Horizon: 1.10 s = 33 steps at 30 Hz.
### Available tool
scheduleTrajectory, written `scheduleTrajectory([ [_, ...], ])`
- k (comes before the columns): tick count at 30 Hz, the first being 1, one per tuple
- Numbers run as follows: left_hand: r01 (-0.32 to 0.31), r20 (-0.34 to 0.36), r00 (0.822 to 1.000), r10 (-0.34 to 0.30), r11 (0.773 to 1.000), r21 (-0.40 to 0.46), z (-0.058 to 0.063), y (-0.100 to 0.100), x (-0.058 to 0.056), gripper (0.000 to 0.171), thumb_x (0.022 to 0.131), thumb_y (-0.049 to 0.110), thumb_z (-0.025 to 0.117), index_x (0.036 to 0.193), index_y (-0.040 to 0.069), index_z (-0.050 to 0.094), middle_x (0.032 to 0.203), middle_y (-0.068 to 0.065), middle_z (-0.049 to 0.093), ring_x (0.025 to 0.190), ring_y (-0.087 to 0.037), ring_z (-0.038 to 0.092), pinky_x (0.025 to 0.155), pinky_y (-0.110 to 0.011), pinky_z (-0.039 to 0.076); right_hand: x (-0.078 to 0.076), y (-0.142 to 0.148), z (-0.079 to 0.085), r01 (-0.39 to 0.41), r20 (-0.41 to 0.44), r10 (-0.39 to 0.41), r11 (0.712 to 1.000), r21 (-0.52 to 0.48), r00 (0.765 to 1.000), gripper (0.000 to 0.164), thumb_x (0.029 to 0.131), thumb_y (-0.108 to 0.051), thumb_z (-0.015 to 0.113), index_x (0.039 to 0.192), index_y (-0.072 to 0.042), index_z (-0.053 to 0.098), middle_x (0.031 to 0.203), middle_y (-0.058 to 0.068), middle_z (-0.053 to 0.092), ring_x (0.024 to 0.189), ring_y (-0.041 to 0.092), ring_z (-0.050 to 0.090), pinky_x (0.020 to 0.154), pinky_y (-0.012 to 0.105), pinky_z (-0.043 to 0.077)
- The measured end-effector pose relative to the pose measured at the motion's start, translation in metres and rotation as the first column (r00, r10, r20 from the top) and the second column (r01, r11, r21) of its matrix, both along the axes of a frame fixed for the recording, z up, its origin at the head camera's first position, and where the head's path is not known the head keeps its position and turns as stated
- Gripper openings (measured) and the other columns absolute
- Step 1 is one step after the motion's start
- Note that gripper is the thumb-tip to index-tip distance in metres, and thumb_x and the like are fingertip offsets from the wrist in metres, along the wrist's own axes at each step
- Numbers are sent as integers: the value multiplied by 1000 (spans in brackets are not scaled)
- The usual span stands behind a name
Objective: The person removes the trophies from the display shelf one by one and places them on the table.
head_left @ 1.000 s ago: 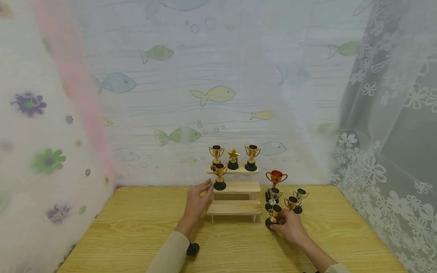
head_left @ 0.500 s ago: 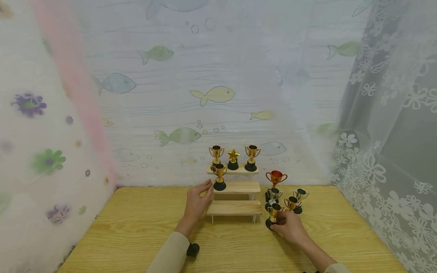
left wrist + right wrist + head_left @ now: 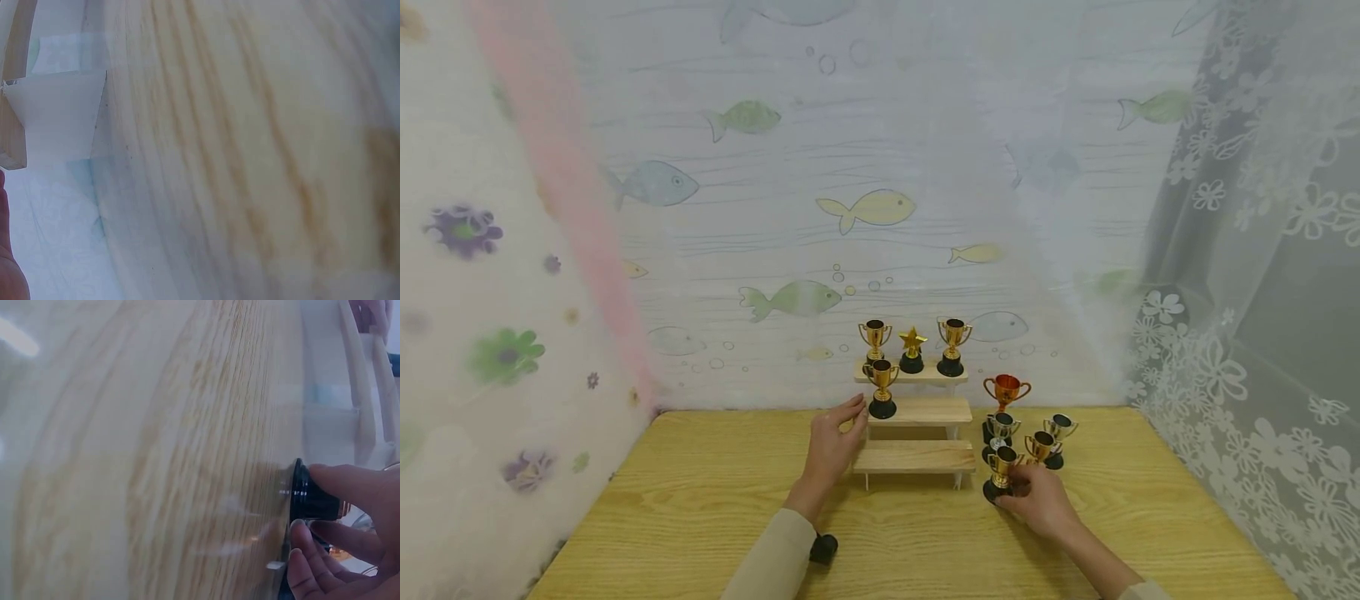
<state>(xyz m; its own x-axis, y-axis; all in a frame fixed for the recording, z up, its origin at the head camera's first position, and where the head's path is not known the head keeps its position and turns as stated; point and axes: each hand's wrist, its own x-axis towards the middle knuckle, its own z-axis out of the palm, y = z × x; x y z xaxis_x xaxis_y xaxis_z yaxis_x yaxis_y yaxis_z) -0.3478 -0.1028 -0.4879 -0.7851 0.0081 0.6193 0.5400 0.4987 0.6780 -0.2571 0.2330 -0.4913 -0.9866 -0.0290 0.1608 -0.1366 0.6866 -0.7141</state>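
Observation:
In the head view my right hand (image 3: 1037, 496) pinches a small gold trophy cup (image 3: 1002, 460) at its black base, right of the stand. The right wrist view shows the thumb and fingers about that black base (image 3: 312, 494), which stands at the tabletop. My left hand (image 3: 833, 437) is at the left end of the stand's middle step (image 3: 932, 409), fingers extended beside another gold trophy (image 3: 882, 379) on that step. Whether it touches the step or trophy is unclear. Only part of the left hand (image 3: 7, 269) shows in the left wrist view.
The top step (image 3: 895, 377) bears two gold cups and a gold star trophy (image 3: 913, 342). The lowest step (image 3: 917, 456) is bare wood. Right of the stand are a red-orange cup (image 3: 1007, 390), silver cups (image 3: 1060, 427) and a gold cup (image 3: 1040, 447). A black object (image 3: 823, 548) lies in front.
The trophy in my right hand has tipped slightly, from leaning right to nearly upright. The left hand has stayed in place.

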Motion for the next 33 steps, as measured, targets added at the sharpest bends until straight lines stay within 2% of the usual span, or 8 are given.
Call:
scheduleTrajectory([
  [6, 2, -6, 1000, -2, 1000, -1, 0, 0, -1, 25, 98, 17, 70, 118, 2, 76, 128, -8, 70, 115, -29, 69, 99, -49, 54, 8, 3, 6, 4, 39, -4, 1000, -14, 999, 38, 78, -12, 87, 109, 5, 72, 103, 11, 72, 89, 26, 70, 76, 42, 59],
  [9, 2, -9, 1000, -2, 1000, 0, 1, 0, -1, 26, 98, 17, 70, 118, 2, 76, 128, -8, 70, 115, -29, 69, 98, -48, 54, 10, 5, 7, 13, 47, -13, 1000, -6, 999, 37, 79, -15, 87, 108, 2, 72, 104, 11, 72, 89, 25, 70, 74, 41, 59],
  [19, 11, -15, 1000, -11, 1000, 2, 0, 0, 0, 26, 98, 16, 70, 117, -1, 76, 127, -10, 70, 114, -31, 69, 97, -50, 55, 20, 7, 17, 28, 86, -30, 999, 26, 996, 36, 82, -15, 85, 110, 3, 73, 106, 10, 72, 86, 21, 67, 70, 37, 57],
  [25, 10, -10, 1000, -10, 1000, 8, 0, 0, 1, 25, 98, 15, 70, 117, 0, 76, 128, -9, 70, 115, -29, 69, 97, -48, 55, 24, 0, 20, -9, 78, 9, 1000, -6, 997, 32, 80, -13, 86, 107, 1, 75, 104, 10, 72, 83, 19, 66, 69, 35, 57],
  [33, 14, -22, 1000, -14, 1000, 9, 1, 0, 0, 25, 98, 13, 70, 116, -2, 76, 127, -10, 70, 114, -30, 69, 97, -49, 55, 31, -16, 29, -101, 71, 103, 994, -39, 992, 38, 83, -16, 85, 113, 3, 72, 105, 9, 72, 86, 19, 65, 72, 34, 55],
])
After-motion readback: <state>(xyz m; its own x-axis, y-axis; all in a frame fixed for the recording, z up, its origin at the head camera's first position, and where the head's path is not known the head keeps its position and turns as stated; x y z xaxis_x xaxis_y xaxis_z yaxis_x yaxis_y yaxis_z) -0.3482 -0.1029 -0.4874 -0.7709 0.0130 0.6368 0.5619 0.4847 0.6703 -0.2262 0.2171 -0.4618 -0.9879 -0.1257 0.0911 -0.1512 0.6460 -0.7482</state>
